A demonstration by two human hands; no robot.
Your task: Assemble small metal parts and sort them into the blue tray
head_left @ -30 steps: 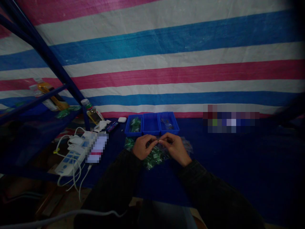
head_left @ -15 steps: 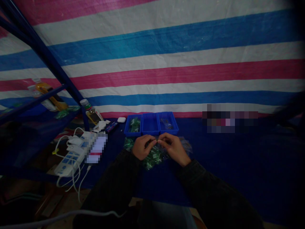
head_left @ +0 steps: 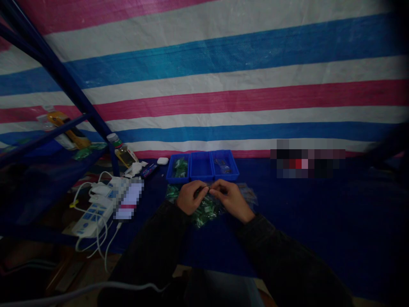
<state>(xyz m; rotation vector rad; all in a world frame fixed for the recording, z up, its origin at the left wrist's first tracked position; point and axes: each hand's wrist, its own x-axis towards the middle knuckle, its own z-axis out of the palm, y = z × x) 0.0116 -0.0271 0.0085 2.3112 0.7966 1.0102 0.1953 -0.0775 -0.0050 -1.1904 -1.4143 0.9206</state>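
My left hand (head_left: 189,197) and my right hand (head_left: 230,198) meet fingertip to fingertip over a heap of small green parts in clear bags (head_left: 206,212) on the dark blue table (head_left: 303,213). Both hands are closed in a pinch on a tiny piece between them that is too small and dim to name. Just beyond the hands stand three blue bins in a row: the left bin (head_left: 178,168) holds green parts, the middle bin (head_left: 201,167) looks empty, the right bin (head_left: 225,166) holds some darker pieces.
A white power strip with cables (head_left: 96,204) lies at the left, near a bottle (head_left: 123,153), a white earbud case (head_left: 162,160) and a blue shelf frame (head_left: 64,81). A striped tarp (head_left: 223,76) closes the back.
The hands stay together over the green parts, with only small finger movement. The view has shifted very slightly.
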